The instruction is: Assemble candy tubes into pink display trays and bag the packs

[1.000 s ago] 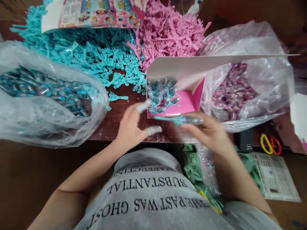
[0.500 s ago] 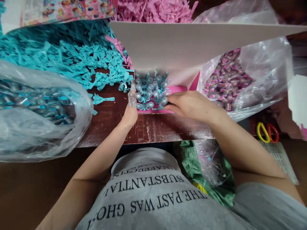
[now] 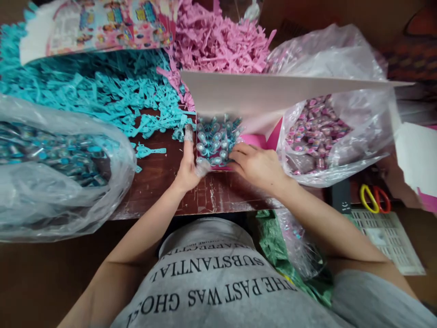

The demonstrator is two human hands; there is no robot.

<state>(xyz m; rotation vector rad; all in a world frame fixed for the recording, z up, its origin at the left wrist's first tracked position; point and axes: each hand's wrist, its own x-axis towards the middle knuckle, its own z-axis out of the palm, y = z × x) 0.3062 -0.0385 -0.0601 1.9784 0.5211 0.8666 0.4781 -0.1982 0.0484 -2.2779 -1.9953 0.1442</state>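
Blue-capped clear capsules [image 3: 215, 139] stand packed upright in the left half of a small pink display box [image 3: 256, 140] at the middle of a scuffed wooden table [image 3: 160, 182], the box's pale lid [image 3: 266, 93] folded up and back so the inside is open to reach. The person's left hand [image 3: 189, 166] braces the box's left wall, its taped fingertips [image 3: 188, 133] flat against the card, apparently to keep the box from sliding. The right hand [image 3: 256, 165] comes in from the near right, fingers bunched together and pressed against the outermost capsules; whether they pinch one cannot be told. Supplies lie within arm's length: a clear bag of blue capsules [image 3: 58, 155] at left, a bag of pink ones [image 3: 316, 132] at right, loose blue plastic sticks [image 3: 102, 95] and pink sticks [image 3: 221, 43] heaped at the far side. Scissors [image 3: 373, 199] rest at the near right beside a printed sheet [image 3: 389, 241].
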